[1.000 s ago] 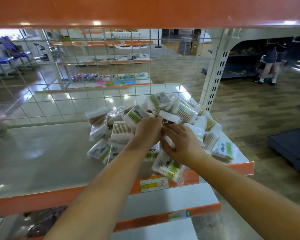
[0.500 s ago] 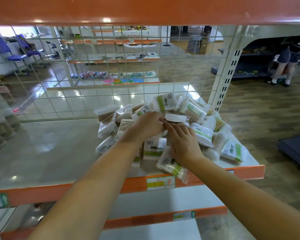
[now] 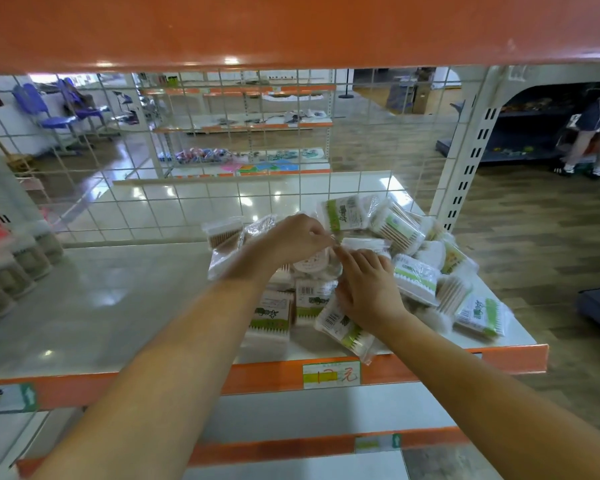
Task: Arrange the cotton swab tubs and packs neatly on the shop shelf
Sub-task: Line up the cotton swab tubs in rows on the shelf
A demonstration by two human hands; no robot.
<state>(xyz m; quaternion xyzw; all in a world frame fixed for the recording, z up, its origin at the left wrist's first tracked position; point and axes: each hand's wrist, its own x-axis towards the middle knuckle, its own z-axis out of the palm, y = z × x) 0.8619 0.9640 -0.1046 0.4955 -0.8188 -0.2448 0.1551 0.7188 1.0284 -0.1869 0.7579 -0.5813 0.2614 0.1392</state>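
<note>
Shelf: swab packs heaped at its right end.
Left hand: pinching a wrapper edge, it seems.
Right hand: fingers flat on a pack.
Handling: light, crinkly, slippery; better gripped by the sides.

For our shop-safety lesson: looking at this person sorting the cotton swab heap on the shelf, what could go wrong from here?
1. One swab pack juts over the shelf's orange front edge; a nudge from the right hand could tip it off.
2. The packs are heaped loosely at the shelf's right end; lifting the round tub beneath the left hand may set neighbours sliding.
3. A pack near the open right end could slip to the floor.
</note>
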